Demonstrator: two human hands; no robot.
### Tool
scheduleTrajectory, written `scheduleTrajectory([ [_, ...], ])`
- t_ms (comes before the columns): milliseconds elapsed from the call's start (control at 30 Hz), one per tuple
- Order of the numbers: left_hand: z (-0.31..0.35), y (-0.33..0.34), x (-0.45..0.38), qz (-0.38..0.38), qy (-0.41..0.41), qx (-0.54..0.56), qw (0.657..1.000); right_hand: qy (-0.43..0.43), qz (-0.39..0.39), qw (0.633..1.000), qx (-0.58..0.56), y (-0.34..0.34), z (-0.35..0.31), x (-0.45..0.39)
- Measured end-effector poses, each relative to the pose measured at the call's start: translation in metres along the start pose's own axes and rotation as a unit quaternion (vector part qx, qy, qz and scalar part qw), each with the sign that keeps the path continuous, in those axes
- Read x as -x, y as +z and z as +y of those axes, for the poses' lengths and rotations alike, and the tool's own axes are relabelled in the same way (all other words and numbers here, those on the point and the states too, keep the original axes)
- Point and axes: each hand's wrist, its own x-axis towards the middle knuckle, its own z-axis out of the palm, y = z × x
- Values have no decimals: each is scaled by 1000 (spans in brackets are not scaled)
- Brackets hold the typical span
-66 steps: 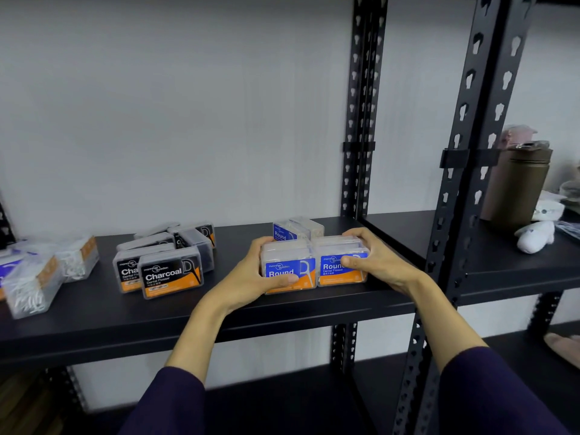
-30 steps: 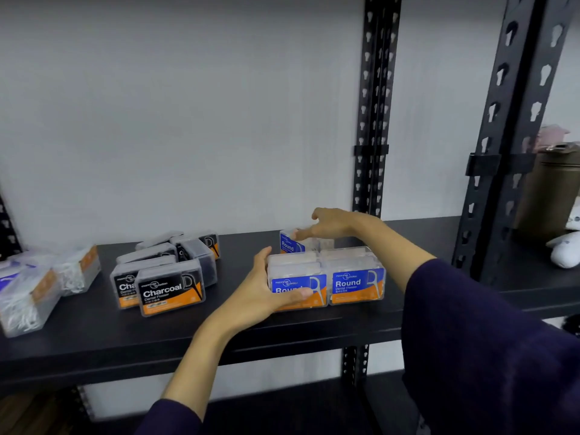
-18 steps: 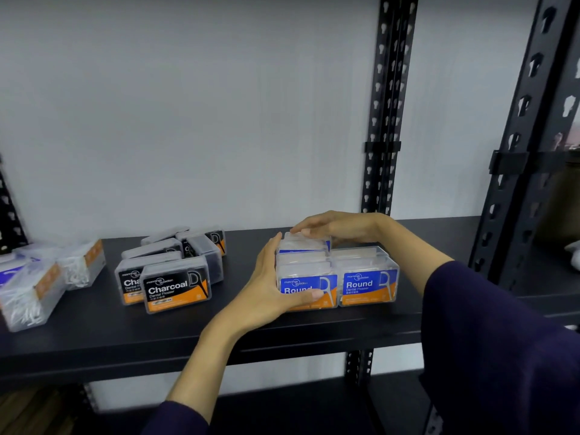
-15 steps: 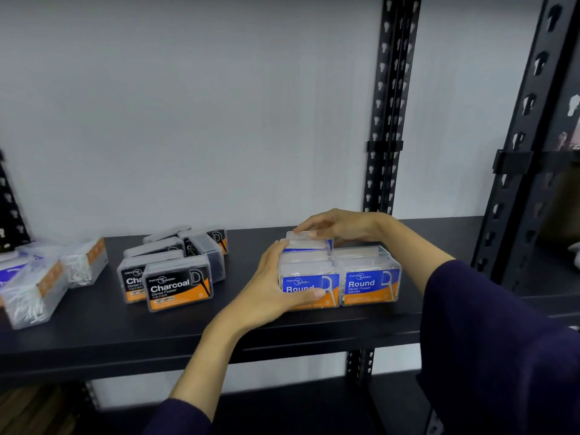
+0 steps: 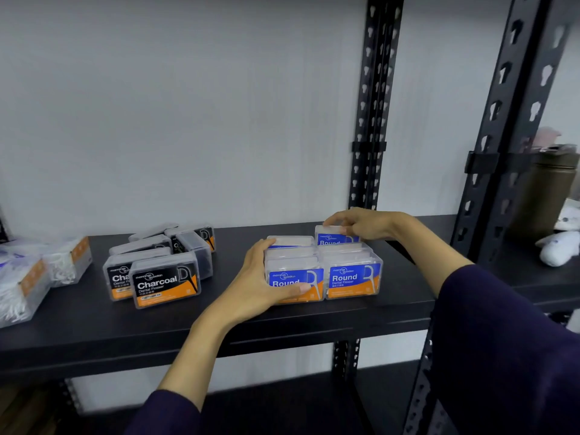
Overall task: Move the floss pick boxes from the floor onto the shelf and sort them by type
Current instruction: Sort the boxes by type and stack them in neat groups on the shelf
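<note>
Hands at the shelf: our left hand wraps the front-left Round box; our right hand has fingers pinching a rear Round box. Charcoal boxes sit left. Misaligned, it could topple the row.

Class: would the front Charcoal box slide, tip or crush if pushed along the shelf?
The front Charcoal box looks like hard clear plastic, so probably stiff. It lies low on the smooth shelf, so it would likely slide, not tip. Probably light.
</note>
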Motion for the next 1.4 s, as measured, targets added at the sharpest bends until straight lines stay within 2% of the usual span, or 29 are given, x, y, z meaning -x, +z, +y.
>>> scheduleTrajectory([
  [100,0,0,-1,7,-2,-9,1000,-3,-32,999,-35,-2,0,14],
  [200,0,1,-1,11,-6,-19,1000,-15,-54,989,-136,1,-3,29],
  [267,1,0,0,5,-9,-17,1000,-17,-20,983,-182,9,-3,37],
  [400,5,-7,-1,-10,-28,28,999,-20,107,962,-249,32,3,51],
  [500,10,-11,-1,-44,-31,40,998,-38,122,913,-386,56,14,60],
  [567,11,-11,-3,-66,-29,45,996,-50,135,895,-423,70,25,61],
  [867,8,-9,-4,-51,-54,11,997,-78,172,907,-376,82,22,74],
  [1067,10,-4,-3,-92,-35,11,995,-95,167,913,-361,83,20,84],
  [1400,7,5,-7,-101,-7,7,995,-98,171,904,-379,82,25,82],
])
